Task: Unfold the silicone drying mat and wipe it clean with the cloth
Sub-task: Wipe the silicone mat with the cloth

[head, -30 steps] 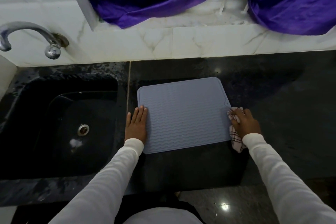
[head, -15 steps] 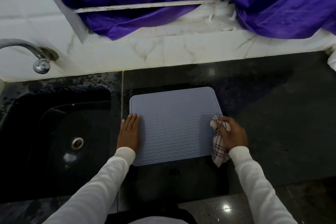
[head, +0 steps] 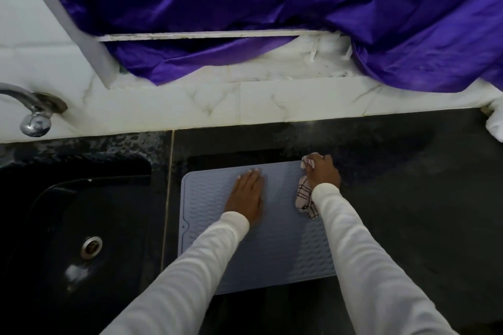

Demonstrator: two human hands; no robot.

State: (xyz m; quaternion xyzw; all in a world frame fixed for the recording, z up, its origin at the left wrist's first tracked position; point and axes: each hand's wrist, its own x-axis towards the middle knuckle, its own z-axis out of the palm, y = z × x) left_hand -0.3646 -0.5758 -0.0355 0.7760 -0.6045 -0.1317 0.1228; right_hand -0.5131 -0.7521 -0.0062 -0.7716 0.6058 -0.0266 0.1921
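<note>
Silicone drying mat (head: 272, 247) unfolded, flat on dark surface (head: 408, 212), just right of sink (head: 68, 226). Left hand (head: 246, 196) palm-down on mat, fingers straight and pressed together. Right hand (head: 322, 171) at mat's far right corner, fingers closed around checked cloth (head: 304, 198), cloth trailing onto mat.

Left hand (head: 246, 196) moved onto the mat's (head: 275, 247) middle; right hand (head: 322, 171) (gripping cloth (head: 304, 198)) reached its far corner.

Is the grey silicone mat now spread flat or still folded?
Spread flat. The mat lies in one layer on the dark counter, its corners showing; the left hand presses on it.
</note>
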